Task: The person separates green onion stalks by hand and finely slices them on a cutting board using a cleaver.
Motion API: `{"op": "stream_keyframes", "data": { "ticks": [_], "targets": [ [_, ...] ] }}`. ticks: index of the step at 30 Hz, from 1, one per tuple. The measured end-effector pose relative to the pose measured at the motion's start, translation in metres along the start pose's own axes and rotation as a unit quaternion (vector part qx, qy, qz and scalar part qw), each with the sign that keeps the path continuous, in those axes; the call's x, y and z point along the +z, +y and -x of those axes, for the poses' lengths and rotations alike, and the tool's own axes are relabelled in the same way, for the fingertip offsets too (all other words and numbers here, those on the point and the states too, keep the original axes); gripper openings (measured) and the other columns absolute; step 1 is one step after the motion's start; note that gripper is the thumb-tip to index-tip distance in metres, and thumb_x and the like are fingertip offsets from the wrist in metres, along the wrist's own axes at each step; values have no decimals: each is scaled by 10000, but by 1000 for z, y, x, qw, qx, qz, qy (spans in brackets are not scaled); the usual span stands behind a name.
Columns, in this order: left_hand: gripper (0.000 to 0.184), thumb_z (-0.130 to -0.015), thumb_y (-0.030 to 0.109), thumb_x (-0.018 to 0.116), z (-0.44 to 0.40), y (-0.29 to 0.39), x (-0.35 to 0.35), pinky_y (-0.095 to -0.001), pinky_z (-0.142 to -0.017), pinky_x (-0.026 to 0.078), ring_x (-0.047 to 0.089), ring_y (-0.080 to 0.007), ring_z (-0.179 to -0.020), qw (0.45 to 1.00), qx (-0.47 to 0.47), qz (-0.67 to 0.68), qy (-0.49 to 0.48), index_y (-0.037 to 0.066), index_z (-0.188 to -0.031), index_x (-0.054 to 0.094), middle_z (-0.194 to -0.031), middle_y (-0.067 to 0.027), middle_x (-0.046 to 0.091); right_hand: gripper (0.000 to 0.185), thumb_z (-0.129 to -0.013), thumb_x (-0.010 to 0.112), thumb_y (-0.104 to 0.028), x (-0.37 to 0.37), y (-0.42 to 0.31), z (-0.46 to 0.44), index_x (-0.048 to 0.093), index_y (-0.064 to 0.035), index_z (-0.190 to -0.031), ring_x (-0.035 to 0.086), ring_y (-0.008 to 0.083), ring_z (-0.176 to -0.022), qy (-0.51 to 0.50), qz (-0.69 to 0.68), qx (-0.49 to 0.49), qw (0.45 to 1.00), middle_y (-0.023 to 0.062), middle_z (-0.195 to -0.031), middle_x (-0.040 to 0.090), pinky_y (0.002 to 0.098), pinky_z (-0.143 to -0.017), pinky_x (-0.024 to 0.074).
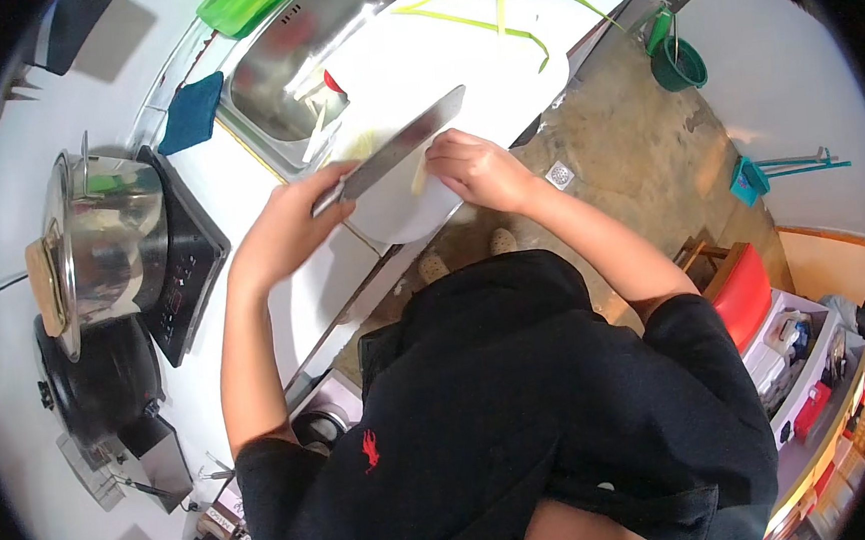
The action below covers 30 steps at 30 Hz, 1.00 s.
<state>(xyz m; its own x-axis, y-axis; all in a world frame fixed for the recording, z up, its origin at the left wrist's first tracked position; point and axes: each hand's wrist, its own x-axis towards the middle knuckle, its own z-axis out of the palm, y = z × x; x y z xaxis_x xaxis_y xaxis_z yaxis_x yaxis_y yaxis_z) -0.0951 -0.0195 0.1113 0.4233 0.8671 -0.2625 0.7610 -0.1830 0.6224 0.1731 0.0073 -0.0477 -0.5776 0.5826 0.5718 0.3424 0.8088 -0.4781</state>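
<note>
A wide-bladed knife (404, 143) is in my left hand (294, 224), its fingers wrapped round the handle. The blade slants up and right over a white cutting board (399, 217). My right hand (478, 170) is closed, pinching a pale, thin piece (420, 176) just below the blade; the piece looks like a stalk. Pale cut bits lie on the board behind the blade, blurred by glare. Long green stalks (501, 2) spread over the far end of the board.
Beyond the board is a steel sink (279, 83) with a green container (238, 5) at its edge. A blue-green cloth (191, 112) lies left of it. Farther left, a large steel pot (114, 237) stands by a black cooktop (186, 257).
</note>
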Motion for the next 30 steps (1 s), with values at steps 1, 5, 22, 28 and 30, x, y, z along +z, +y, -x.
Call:
{"op": "stream_keyframes", "data": {
  "ticks": [1, 5, 22, 28, 30],
  "targets": [
    [464, -931, 121, 669, -10, -3, -1, -308, -599, 482, 553, -124, -646, 1000, 12, -10, 0, 76, -1385, 584, -883, -84, 657, 238, -767, 706, 44, -1, -1, 0, 709, 10, -1003, 630, 301, -1065, 0, -1, -2, 1000, 127, -1078, 689, 400, -915, 548],
    [465, -950, 166, 656, -37, -21, 2, -304, -570, 477, 562, -119, -674, 997, 39, -21, 60, 90, -1401, 573, -876, -76, 631, 224, -780, 691, 41, -4, -6, -4, 698, 12, -1003, 628, 317, -1061, -9, -5, 3, 1000, 138, -1066, 679, 411, -920, 537],
    [623, -1030, 129, 537, 50, 53, 55, -473, -862, 513, 655, -488, -1044, 990, -137, 18, 26, 283, -1592, 316, -1074, -318, 677, 195, -768, 690, 32, -6, -6, -8, 694, 11, -962, 627, 319, -1044, -34, -6, 28, 999, 143, -1068, 678, 399, -894, 549],
    [640, -1023, 112, 520, 49, 60, 53, -528, -820, 501, 634, -514, -1027, 986, -168, 6, -1, 291, -1593, 292, -1075, -327, 671, 203, -762, 693, 40, -6, -9, -8, 692, 11, -963, 629, 313, -1036, -30, -5, 37, 999, 125, -1061, 686, 386, -873, 558],
    [635, -1022, 108, 514, 56, 63, 55, -538, -819, 498, 634, -514, -1031, 982, -191, -8, -6, 288, -1591, 296, -1090, -330, 667, 197, -768, 699, 39, -4, -9, -8, 692, 8, -962, 636, 309, -1027, -39, 7, 38, 998, 119, -1063, 690, 387, -869, 561]
  ]
}}
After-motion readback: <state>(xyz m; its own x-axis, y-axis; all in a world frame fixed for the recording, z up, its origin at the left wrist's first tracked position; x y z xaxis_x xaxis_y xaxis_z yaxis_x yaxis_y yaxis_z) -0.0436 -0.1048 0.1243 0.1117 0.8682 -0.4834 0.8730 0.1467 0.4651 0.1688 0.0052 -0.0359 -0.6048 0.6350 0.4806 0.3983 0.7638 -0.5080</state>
